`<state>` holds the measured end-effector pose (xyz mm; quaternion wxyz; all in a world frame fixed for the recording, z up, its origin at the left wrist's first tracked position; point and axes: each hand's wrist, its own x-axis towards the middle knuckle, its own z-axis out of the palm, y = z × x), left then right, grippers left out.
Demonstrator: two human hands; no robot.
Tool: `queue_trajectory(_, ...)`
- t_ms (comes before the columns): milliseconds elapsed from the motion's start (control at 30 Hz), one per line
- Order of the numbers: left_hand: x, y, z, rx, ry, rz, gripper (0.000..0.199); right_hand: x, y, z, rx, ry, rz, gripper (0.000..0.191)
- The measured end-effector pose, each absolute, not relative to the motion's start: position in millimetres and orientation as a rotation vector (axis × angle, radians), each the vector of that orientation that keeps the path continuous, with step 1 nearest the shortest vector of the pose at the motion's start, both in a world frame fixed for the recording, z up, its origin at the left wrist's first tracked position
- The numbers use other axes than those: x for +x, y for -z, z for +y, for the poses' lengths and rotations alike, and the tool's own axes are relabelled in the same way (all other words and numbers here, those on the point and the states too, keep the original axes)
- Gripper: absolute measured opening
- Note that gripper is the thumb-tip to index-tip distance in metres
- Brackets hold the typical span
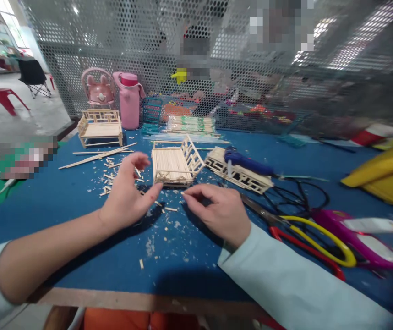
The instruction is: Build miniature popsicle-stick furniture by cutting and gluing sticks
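A small bench-like model of wooden sticks (171, 165) stands on the blue tabletop, with a lattice side rising on its right. My left hand (126, 197) is beside its left front corner, fingers curved and apart, with nothing in them. My right hand (220, 211) is in front of the model's right corner. Its thumb and index finger pinch a tiny pale piece of wooden stick (183, 193), mostly covered by the fingertips. Short stick offcuts (109, 176) lie scattered to the left of the model and nearer me.
A blue glue gun (248, 161) rests on another stick model (251, 179). Scissors (320, 238) and a purple object (354, 233) lie right. Behind are a finished-looking stick bench (102, 130), a pink bottle (129, 103), bagged sticks (191, 123) and perforated metal mesh (141, 50).
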<state>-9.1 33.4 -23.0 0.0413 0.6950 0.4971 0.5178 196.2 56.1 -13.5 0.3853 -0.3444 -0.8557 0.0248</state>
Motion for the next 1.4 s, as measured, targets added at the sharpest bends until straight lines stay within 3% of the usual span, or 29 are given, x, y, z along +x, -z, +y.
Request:
queue_trajectory(100,-10.9,27.4,52.5,2.133,-1.399,1.414,0.079,200.2,12.4,67.4,-0.778,0.247,-2.128,0.011)
queue_trajectory(200,-9.2,30.3,61.3,2.031,-1.148,1.402,0.087,200.6,11.6,74.6,-0.739,0.397,-2.137,0.015)
queue_trajectory(467,-2.0,29.5,56.5,1.9,-1.162,1.36,0.074,196.1,16.3,78.5,-0.751,0.489,-2.151,0.015)
queue_trajectory(1133,-2.9,27.3,45.6,2.109,-1.224,1.266,0.076,198.3,19.1,73.3,-0.834,0.327,-2.096,0.011)
queue_trajectory(1267,-2.8,5.7,62.6,1.709,-1.232,0.889,0.069,198.2,19.0,73.1,-0.84,0.334,-2.095,0.011)
queue_trajectory(1400,6.3,-14.4,91.7,1.303,-1.023,0.904,0.055,198.0,18.5,71.9,-0.851,0.343,-2.101,0.013)
